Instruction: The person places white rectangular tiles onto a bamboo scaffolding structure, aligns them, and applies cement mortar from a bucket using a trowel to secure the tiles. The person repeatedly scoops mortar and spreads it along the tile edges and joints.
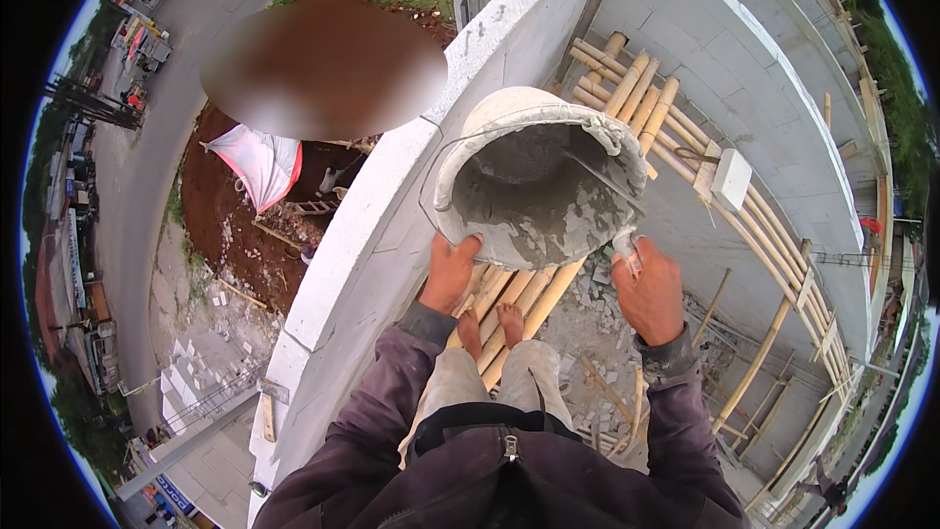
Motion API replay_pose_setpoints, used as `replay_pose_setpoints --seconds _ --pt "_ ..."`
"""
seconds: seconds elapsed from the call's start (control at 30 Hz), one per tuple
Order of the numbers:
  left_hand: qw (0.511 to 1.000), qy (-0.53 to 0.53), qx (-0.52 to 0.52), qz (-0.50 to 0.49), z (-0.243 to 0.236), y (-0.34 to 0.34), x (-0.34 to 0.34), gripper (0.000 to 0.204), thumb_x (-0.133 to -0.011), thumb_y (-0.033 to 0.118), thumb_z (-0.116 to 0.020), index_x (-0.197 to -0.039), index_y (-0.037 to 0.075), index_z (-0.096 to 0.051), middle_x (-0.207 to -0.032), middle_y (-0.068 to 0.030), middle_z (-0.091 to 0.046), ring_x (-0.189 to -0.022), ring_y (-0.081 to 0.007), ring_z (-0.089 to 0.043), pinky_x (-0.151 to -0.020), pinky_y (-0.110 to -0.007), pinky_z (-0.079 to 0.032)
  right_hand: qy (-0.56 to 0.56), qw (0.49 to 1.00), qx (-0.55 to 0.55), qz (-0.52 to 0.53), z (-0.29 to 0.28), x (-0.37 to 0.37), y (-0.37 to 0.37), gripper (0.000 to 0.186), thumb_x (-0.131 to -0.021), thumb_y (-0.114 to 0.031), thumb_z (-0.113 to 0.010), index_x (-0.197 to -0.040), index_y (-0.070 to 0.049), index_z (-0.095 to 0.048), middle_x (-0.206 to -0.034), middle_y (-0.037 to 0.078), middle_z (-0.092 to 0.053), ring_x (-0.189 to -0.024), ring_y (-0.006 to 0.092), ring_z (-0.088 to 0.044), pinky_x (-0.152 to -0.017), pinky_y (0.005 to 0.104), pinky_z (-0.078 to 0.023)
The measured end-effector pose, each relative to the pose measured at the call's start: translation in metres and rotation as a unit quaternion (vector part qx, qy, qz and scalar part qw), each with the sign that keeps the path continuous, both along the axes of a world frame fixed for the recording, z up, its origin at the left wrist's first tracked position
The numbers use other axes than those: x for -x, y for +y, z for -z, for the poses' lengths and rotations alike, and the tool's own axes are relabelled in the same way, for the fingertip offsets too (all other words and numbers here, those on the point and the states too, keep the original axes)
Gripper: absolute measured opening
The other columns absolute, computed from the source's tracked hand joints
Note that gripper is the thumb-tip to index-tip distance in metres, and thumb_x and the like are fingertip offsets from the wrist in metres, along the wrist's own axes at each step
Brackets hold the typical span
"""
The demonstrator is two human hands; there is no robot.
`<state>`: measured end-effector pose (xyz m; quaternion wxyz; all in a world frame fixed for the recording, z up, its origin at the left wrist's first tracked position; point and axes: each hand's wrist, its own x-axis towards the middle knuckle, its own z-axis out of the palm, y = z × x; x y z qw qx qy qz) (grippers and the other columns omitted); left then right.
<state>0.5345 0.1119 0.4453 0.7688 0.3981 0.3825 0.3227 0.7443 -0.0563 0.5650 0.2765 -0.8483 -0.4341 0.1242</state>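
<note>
A mortar-crusted bucket [468,152] is tilted so that its mouth faces me, with wet grey mortar [534,191] coating its inside. My left hand [452,272] grips the near left of the rim, thumb over the edge. At the near right of the rim, my right hand [648,286] is closed round a pale, mortar-caked handle [625,238]. A thin straight edge runs from there into the bucket; the tool's kind is not clear. The bucket's wire bail hangs along its left side. Bamboo poles [537,309] lie under my bare feet.
A white block wall [362,225] stands close on my left, with a small wooden-handled tool [267,411] on its top. Bamboo scaffolding [774,225] along the right wall carries a white block [731,179]. Rubble [587,333] covers the ground below.
</note>
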Motion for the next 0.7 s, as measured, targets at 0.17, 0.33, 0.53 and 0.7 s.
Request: replay_pose_setpoints --seconds 0.17,0.33,0.53,0.7 --pt "0.995 -0.027 -0.089 -0.037 -0.136 0.011 -0.003 0.040 -0.090 0.002 -0.056 -0.130 -0.003 -0.054 -0.121 -0.0091 -0.063 -0.109 -0.0194 -0.061 -0.097 -0.034 -0.046 -0.146 0.988 0.027 -0.032 -0.140 -0.006 -0.022 0.029 -0.084 -0.009 -0.070 -0.106 0.000 -0.054 -0.088 0.022 -0.061 -0.080 0.0448 -0.062 -0.067 0.0518 -0.047" --pt "0.978 -0.019 -0.195 -0.069 -0.218 0.007 0.006 0.041 -0.089 -0.002 -0.053 -0.129 -0.005 -0.054 -0.117 -0.0085 -0.064 -0.104 -0.0181 -0.060 -0.094 -0.032 -0.046 -0.325 0.944 0.004 -0.059 -0.188 -0.017 -0.035 0.028 -0.085 -0.004 -0.065 -0.111 -0.004 -0.054 -0.093 0.015 -0.058 -0.085 0.0365 -0.062 -0.069 0.0476 -0.049" --pt "0.969 -0.007 -0.236 -0.075 -0.252 -0.039 0.038 0.051 -0.083 -0.006 -0.049 -0.133 -0.004 -0.052 -0.118 -0.0092 -0.063 -0.105 -0.0179 -0.059 -0.096 -0.030 -0.045 -0.410 0.905 0.064 -0.091 -0.179 -0.009 -0.040 0.026 -0.088 -0.005 -0.057 -0.114 -0.005 -0.055 -0.094 0.015 -0.061 -0.082 0.0348 -0.065 -0.068 0.0458 -0.051" --pt "0.980 -0.019 -0.185 -0.074 -0.255 -0.055 0.057 0.052 -0.083 -0.005 -0.050 -0.135 -0.004 -0.051 -0.119 -0.0089 -0.063 -0.106 -0.0188 -0.059 -0.096 -0.031 -0.045 -0.191 0.973 0.089 -0.097 -0.145 0.046 -0.021 0.024 -0.083 -0.006 -0.063 -0.105 -0.003 -0.054 -0.084 0.022 -0.064 -0.078 0.0442 -0.066 -0.068 0.0560 -0.050"
